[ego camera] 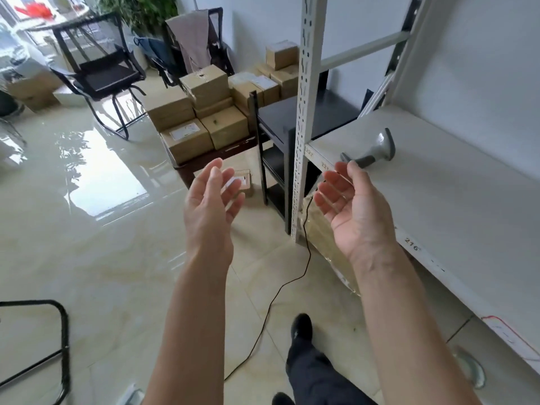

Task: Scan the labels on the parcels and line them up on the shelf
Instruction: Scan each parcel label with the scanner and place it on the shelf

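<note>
- Left hand (211,200) and right hand (355,206) hang spread, palms facing, holding nothing.
- Scanner (370,152) lies on the shelf (455,200).
- Stacked parcels (201,112) wait beyond; a black stand (280,135) sits between.

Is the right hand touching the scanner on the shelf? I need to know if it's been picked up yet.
Apart. The head view shows the right hand open, palm up, in front of the shelf edge; the scanner lies beyond its fingertips, ungripped.
</note>
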